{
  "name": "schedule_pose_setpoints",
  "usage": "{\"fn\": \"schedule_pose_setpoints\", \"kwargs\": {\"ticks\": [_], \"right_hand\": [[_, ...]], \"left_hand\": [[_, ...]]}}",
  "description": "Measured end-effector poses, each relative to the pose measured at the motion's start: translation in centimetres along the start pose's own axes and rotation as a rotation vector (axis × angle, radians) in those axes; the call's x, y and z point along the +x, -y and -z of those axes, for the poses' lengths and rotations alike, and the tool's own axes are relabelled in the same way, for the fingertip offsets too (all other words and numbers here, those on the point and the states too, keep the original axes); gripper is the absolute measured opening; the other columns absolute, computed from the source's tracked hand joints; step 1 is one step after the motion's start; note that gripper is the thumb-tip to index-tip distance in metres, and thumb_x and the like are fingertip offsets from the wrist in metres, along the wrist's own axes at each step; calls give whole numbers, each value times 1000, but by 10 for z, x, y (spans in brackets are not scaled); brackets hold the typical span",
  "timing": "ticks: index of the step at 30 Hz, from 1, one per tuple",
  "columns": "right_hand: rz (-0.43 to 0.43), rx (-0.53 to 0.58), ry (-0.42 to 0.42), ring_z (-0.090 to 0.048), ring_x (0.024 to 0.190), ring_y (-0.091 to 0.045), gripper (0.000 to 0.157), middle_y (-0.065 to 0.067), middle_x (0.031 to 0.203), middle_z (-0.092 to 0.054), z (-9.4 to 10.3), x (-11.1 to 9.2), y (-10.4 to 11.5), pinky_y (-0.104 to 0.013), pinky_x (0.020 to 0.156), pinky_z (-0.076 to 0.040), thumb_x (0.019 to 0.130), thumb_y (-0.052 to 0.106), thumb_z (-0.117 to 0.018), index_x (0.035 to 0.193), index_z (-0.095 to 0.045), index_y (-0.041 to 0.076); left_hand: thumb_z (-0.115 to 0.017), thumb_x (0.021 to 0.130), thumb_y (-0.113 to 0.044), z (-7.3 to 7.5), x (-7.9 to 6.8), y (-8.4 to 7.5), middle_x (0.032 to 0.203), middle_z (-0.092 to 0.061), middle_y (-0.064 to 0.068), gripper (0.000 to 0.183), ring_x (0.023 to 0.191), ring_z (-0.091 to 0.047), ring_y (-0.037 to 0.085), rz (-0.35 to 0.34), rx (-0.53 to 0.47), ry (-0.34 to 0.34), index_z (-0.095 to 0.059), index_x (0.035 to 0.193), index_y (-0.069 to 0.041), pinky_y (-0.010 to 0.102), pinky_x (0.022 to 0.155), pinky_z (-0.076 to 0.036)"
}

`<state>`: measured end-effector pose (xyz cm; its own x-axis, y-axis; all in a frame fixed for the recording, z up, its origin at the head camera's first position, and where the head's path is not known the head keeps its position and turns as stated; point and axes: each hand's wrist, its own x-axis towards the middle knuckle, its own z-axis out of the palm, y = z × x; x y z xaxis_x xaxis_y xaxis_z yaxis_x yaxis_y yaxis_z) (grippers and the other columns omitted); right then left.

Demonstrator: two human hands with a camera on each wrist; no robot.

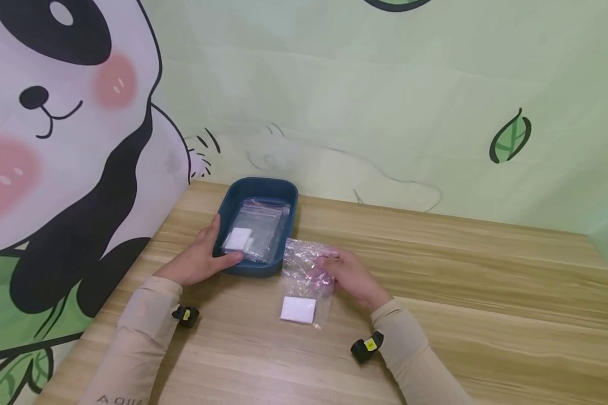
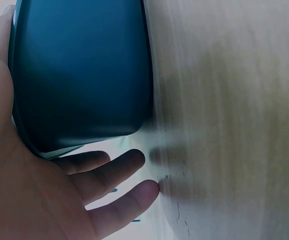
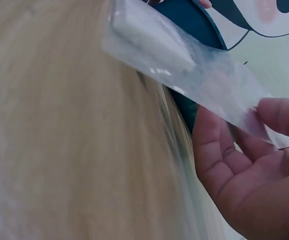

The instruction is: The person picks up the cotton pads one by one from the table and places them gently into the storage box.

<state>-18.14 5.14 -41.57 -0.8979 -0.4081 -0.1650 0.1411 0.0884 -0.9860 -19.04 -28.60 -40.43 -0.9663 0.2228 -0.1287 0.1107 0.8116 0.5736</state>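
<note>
A dark blue plastic tray (image 1: 260, 270) stands at the table's far left, holding several clear zip bags (image 1: 263, 222), with a white rectangular piece (image 1: 238, 239) among them. My left hand (image 1: 197, 256) grips its near left corner, thumb over the near rim and index finger along the left side. In the left wrist view, the other fingers (image 2: 114, 172) spread beside the outer wall. Right of the tray, my right hand (image 1: 352, 275) pinches the upper part of a crinkled clear zip bag (image 1: 304, 261) between thumb and fingers. Inside that bag's lower end lies a white rectangular piece (image 1: 298, 310).
The wood-grain table (image 1: 461, 281) stretches away to the right. Behind it hangs a pale green cloth backdrop (image 1: 334, 84) with a printed panda (image 1: 81, 112) at left. Black bands (image 1: 366, 347) sit at both wrists.
</note>
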Motion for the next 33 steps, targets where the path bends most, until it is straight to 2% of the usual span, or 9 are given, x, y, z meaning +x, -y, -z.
{"fn": "schedule_pose_setpoints", "kwargs": {"ticks": [5,8,14,16,18,20,23,26,33], "right_hand": [[-8,23,-57,-63,81,-21,26,-16,97,-65,-1,0,2,-36,73,-54,97,15,-53,114,-57,-5],[4,61,-28,-64,86,-23,29,-18,101,-65,0,0,3,-39,77,-53,94,10,-57,119,-55,-4],[37,-108,231,-64,91,-25,62,-17,113,-64,2,0,2,-35,77,-52,82,-8,-62,139,-40,2],[36,-160,301,-64,82,-23,62,-17,111,-65,1,0,0,-32,69,-53,82,-11,-60,139,-39,0],[27,-207,332,-64,74,-20,54,-16,107,-67,-1,0,-1,-31,64,-53,84,-11,-58,135,-44,-2],[7,-239,326,-63,69,-20,40,-14,102,-68,-2,-2,-2,-32,61,-53,87,-7,-56,126,-53,-3],[-17,-216,290,-64,73,-22,24,-14,99,-68,-4,-3,-2,-37,64,-55,93,0,-53,115,-59,-6],[-21,-147,206,-64,78,-22,24,-14,100,-67,-4,-3,0,-37,65,-55,97,10,-51,114,-59,-4],[17,154,-36,-55,61,-14,27,-6,80,-53,-3,-1,7,-29,56,-52,100,20,-47,116,-54,-1]], "left_hand": [[-56,82,-66,1,1,0,155,2,21,112,138,-10,43,-1,1,1,17,149,-15,60,105,-19],[-56,82,-67,1,1,0,155,2,21,113,138,-10,42,-1,4,1,17,149,-14,59,105,-19],[-55,80,-70,0,0,1,155,2,20,114,139,-8,42,-3,5,1,17,149,-15,59,105,-18],[-55,80,-69,1,1,1,155,3,20,113,139,-8,41,-3,2,2,17,149,-15,59,105,-18],[-55,81,-68,1,1,2,155,3,20,113,139,-8,41,-4,4,1,17,149,-15,59,105,-18],[-55,81,-68,1,1,2,155,3,19,112,139,-8,41,-2,3,2,17,149,-16,59,105,-18],[-55,81,-68,1,1,1,155,3,19,112,139,-9,42,1,4,5,17,149,-16,60,105,-18],[-54,80,-70,1,1,1,155,3,19,113,139,-8,42,1,5,10,18,149,-15,59,105,-18],[-53,78,-74,2,1,0,155,2,19,115,139,-9,41,6,5,10,17,149,-16,59,105,-18]]}}
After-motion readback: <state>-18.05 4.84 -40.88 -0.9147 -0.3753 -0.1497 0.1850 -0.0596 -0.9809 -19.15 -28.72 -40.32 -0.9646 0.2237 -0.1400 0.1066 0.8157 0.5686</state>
